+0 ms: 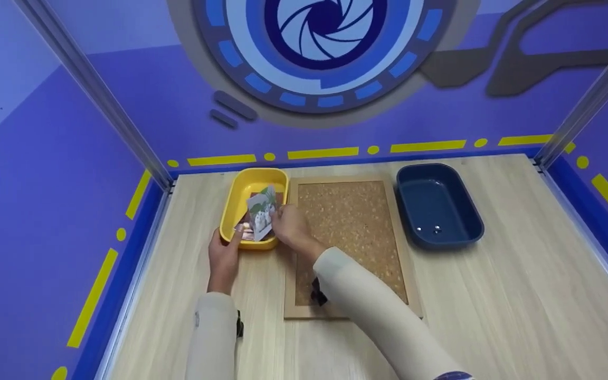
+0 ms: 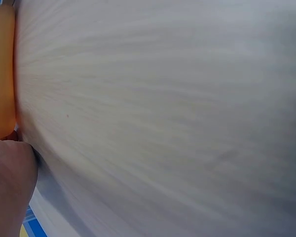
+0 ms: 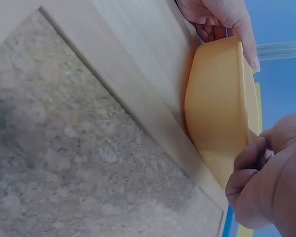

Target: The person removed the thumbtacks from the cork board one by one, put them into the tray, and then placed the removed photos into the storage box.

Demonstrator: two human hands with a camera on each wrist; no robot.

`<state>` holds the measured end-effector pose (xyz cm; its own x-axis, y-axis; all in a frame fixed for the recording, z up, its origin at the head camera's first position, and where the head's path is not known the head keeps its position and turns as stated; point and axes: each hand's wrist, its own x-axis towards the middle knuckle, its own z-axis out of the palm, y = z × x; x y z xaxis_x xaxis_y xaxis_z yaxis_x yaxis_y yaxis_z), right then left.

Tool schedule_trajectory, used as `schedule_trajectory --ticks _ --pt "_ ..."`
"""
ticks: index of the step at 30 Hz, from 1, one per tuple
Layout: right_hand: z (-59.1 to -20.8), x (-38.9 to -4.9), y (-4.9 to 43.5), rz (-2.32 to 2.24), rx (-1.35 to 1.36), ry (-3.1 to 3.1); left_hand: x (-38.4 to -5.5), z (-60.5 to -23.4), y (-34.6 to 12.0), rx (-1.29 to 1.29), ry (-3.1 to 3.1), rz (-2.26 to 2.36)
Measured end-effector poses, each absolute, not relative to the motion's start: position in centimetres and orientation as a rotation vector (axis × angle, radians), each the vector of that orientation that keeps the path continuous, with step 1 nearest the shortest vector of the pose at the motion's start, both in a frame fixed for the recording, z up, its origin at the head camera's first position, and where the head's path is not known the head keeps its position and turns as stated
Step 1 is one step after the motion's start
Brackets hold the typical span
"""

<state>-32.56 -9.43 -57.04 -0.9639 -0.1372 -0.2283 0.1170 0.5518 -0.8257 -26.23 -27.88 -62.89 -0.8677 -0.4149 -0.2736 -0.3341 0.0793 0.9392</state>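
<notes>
A yellow plastic bin (image 1: 259, 245) stands at the back left of the table, with several picture cards (image 1: 246, 231) lying in it. My left hand (image 1: 223, 266) grips its near left corner, thumb over the rim and fingers against the outside wall. At the bin's right side, my right hand (image 1: 294, 231) pinches a photo card (image 1: 259, 214) by its right edge. The card is tilted over the bin and shows white shapes among green leaves. In the right wrist view, curled fingers (image 3: 241, 180) of the right hand sit beside the bin wall (image 3: 214, 98), and the card is hidden.
A wood-framed cork board (image 1: 354, 227) lies right of the yellow bin, under my right forearm. Beyond it stands a navy bin (image 1: 425, 203) with a few small shiny pieces (image 1: 437, 229) at its near end. Printed blue-purple panels (image 1: 140, 95) enclose the table's back and sides.
</notes>
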Motion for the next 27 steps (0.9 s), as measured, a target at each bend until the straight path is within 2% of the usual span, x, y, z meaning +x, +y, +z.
schedule_trajectory --ticks 10,19,27 --pt "-56.9 -31.1 -8.1 -1.35 -0.16 2.49 -26.4 -62.5 -28.2 0.895 -2.304 -1.937" --pt "-56.9 -29.9 -4.9 -1.293 -0.283 2.515 -26.9 -62.5 -29.0 0.88 -2.3 -1.959" --pt "-58.1 -28.8 0.7 -1.277 -0.453 2.572 -23.2 -62.6 -30.0 0.967 -2.223 -2.038"
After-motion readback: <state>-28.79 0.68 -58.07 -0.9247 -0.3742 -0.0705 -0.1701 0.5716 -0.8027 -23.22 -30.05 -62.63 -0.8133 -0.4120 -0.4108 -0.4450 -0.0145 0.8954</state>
